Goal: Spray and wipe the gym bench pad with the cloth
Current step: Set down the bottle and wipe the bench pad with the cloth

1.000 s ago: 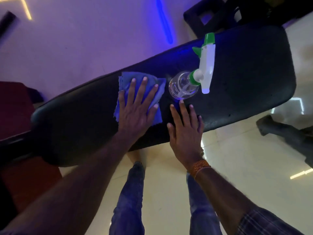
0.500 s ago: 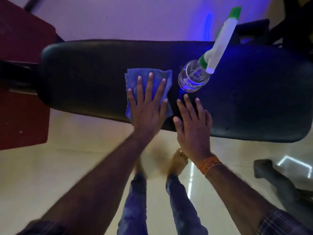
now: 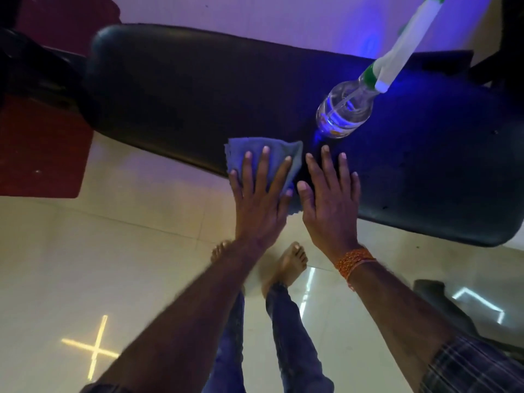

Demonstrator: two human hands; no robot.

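A long black gym bench pad (image 3: 175,89) crosses the view from upper left to lower right. A blue cloth (image 3: 235,154) lies at its near edge, pressed flat under my left hand (image 3: 261,191), fingers spread. My right hand (image 3: 329,194) rests flat on the pad just right of the cloth, fingers apart, holding nothing. A clear spray bottle (image 3: 344,113) with a white and green trigger head stands on the pad just beyond my right hand, untouched.
Pale tiled floor (image 3: 113,251) lies below the bench, with my bare feet (image 3: 289,265) standing on it. A dark red mat (image 3: 37,148) is at the left. Dark equipment parts sit at the lower right (image 3: 436,299) and the upper right corner.
The view has swung, so the bench now slopes down to the right. My left hand with the cloth has slid toward the pad's near edge. My right hand stays flat beside it.
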